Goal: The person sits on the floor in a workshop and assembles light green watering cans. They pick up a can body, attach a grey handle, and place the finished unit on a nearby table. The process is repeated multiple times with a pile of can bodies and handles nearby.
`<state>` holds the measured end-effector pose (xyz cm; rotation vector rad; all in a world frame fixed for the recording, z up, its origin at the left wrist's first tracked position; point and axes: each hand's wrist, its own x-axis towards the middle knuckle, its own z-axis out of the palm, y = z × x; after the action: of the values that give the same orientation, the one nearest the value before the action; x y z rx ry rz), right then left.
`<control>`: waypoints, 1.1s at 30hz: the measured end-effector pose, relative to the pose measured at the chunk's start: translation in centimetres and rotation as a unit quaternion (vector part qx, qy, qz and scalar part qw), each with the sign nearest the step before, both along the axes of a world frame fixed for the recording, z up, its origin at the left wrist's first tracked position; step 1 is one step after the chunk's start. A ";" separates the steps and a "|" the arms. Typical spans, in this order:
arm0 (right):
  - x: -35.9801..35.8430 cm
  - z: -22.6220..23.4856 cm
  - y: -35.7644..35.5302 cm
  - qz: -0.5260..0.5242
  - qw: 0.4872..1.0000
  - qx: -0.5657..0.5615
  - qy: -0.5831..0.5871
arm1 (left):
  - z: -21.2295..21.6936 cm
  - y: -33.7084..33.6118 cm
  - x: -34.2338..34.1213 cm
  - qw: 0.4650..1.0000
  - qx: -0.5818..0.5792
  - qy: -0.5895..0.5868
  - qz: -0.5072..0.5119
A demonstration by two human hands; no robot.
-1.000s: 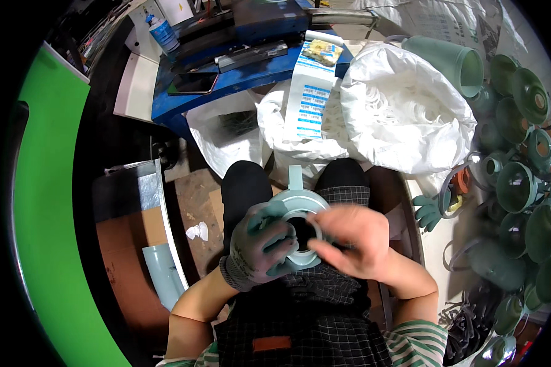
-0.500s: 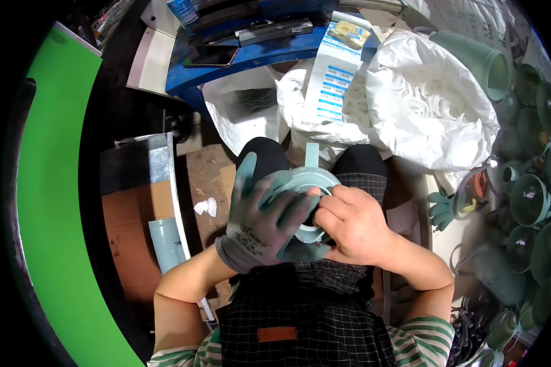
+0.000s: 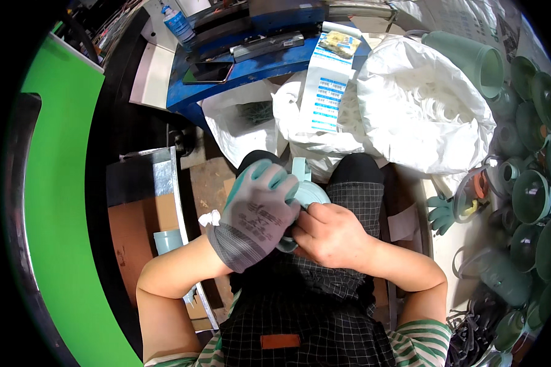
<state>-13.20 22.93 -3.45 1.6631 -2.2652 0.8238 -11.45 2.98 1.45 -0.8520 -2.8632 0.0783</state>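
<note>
A round, pale green plastic part [image 3: 312, 194] with stepped rings and a flat tab sits over my lap, its tab pointing away from me. My left hand [image 3: 258, 209], in a grey glove with green on the fingers, is curled over its left side and hides much of it. Bare and closed, my right hand [image 3: 330, 235] grips the part's near right edge. The fingertips of both hands meet there and are mostly hidden, so I cannot tell if a smaller piece lies between them.
Ahead, a white sack [image 3: 425, 107] holds many white rings, beside a printed paper strip [image 3: 324, 92]. A phone [image 3: 208, 72] lies on the blue bench [image 3: 251, 76]. Several green cups and bowls [image 3: 531, 197] crowd the right, near a loose glove [image 3: 441, 214]. A cardboard box [image 3: 131, 238] stands left.
Both hands and the part have shifted slightly left. My left hand's spread fingers have curled in over the part. My right hand has moved toward the part's near edge.
</note>
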 end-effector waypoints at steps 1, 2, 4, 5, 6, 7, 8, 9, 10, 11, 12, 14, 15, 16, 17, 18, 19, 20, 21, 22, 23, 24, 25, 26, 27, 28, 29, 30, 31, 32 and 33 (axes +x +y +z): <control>-0.1 0.0 0.2 -0.001 1.000 0.001 -0.010 | -0.2 -0.3 -0.2 0.999 0.008 -0.035 0.002; -0.1 -0.1 0.3 -0.001 1.000 0.003 -0.023 | -0.3 -0.4 -0.3 0.997 0.018 -0.072 0.006; -0.9 0.1 0.6 0.021 0.993 -0.043 -0.110 | 0.4 -0.3 -0.4 0.994 -0.018 -0.108 0.009; -1.5 0.2 0.8 0.037 0.985 -0.066 -0.152 | 0.5 -0.3 -0.1 0.995 -0.025 -0.098 0.009; -2.3 -0.1 0.9 0.024 0.955 -0.130 -0.266 | 0.4 -0.4 -0.1 0.996 -0.032 -0.089 0.010; -3.2 -0.9 1.1 0.011 0.907 -0.189 -0.376 | 0.4 -0.9 -0.3 0.991 -0.021 -0.132 0.008; -4.3 -1.8 0.8 -0.002 0.844 -0.244 -0.477 | 0.0 -1.5 -0.8 0.984 0.052 -0.173 0.000; -6.2 -3.1 -0.6 -0.089 0.791 -0.339 -0.501 | -0.5 -2.1 -1.5 0.970 0.123 -0.211 -0.010; -8.8 -5.2 -2.0 -0.175 0.723 -0.428 -0.513 | -1.0 -2.6 -2.3 0.950 0.193 -0.246 -0.022; -12.2 -9.0 -2.7 -0.288 0.745 -0.402 -0.448 | -1.3 -2.8 -3.1 0.911 0.320 -0.256 -0.054; -15.7 -12.3 -3.5 -0.397 0.750 -0.371 -0.377 | -1.9 -2.8 -3.9 0.905 0.362 -0.215 -0.057; -21.9 -14.3 -3.6 -0.379 0.731 -0.343 -0.453 | -3.7 -3.2 -5.6 0.883 0.445 -0.133 -0.058; -23.9 -15.2 -3.7 -0.362 0.712 -0.398 -0.452 | -3.8 -3.4 -7.2 0.896 0.428 -0.103 -0.051; -25.8 -16.0 -3.6 -0.344 0.691 -0.452 -0.447 | -3.9 -3.6 -8.6 0.918 0.390 -0.050 -0.042; -27.3 -16.3 -3.8 -0.321 0.670 -0.502 -0.444 | -4.7 -3.8 -10.0 0.920 0.389 -0.039 -0.022; -27.5 -16.4 -4.5 -0.284 0.623 -0.546 -0.483 | -5.7 -4.1 -11.1 0.922 0.387 -0.029 0.006; -28.1 -16.3 -4.9 -0.262 0.601 -0.553 -0.513 | -6.2 -4.1 -12.8 0.913 0.408 -0.011 0.008; -28.7 -16.7 -4.5 -0.244 0.579 -0.560 -0.540 | -6.0 -3.5 -14.4 0.910 0.412 -0.032 0.029; -29.0 -16.8 -4.8 -0.236 0.578 -0.565 -0.539 | -7.0 -3.2 -16.2 0.923 0.383 0.016 0.042; -29.2 -16.9 -4.7 -0.232 0.578 -0.570 -0.535 | -8.6 -2.6 -18.6 0.931 0.355 0.062 0.052; -29.5 -17.0 -4.4 -0.230 0.580 -0.577 -0.528 | -9.3 -1.9 -21.5 0.938 0.326 0.109 0.042; -29.7 -17.2 -4.4 -0.227 0.580 -0.574 -0.532 | -9.7 -1.3 -24.1 0.942 0.294 0.156 0.031; -29.8 -17.4 -4.5 -0.223 0.581 -0.571 -0.535 | -10.4 -1.0 -26.3 0.951 0.257 0.165 0.035; -29.8 -17.6 -4.4 -0.221 0.582 -0.568 -0.538 | -11.3 -0.7 -28.2 0.959 0.220 0.173 0.040; -29.9 -17.6 -4.2 -0.233 0.583 -0.555 -0.546 | -11.8 -0.3 -29.2 0.966 0.182 0.180 0.045; -29.9 -17.5 -4.1 -0.231 0.580 -0.559 -0.545 | -12.4 -0.2 -29.7 0.967 0.181 0.172 0.044; -29.9 -17.5 -4.4 -0.226 0.575 -0.565 -0.546 | -12.6 -0.3 -30.0 0.970 0.175 0.164 0.045; -29.8 -17.5 -4.7 -0.219 0.571 -0.570 -0.549 | -12.9 -0.5 -30.2 0.972 0.168 0.157 0.048; -29.6 -17.4 -4.4 -0.232 0.565 -0.577 -0.542 | -13.3 -0.2 -30.4 0.965 0.204 0.160 0.027; -29.8 -18.1 -3.8 -0.232 0.565 -0.575 -0.544 | -13.7 -0.1 -30.6 0.961 0.217 0.171 0.016; -29.4 -17.5 -3.8 -0.220 0.553 -0.573 -0.563 | -13.6 -0.1 -30.1 0.960 0.210 0.184 0.008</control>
<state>-42.57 19.10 -20.92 -0.2346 -1.4024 2.7766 -41.55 2.88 -12.13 -0.6463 -2.4072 -0.3252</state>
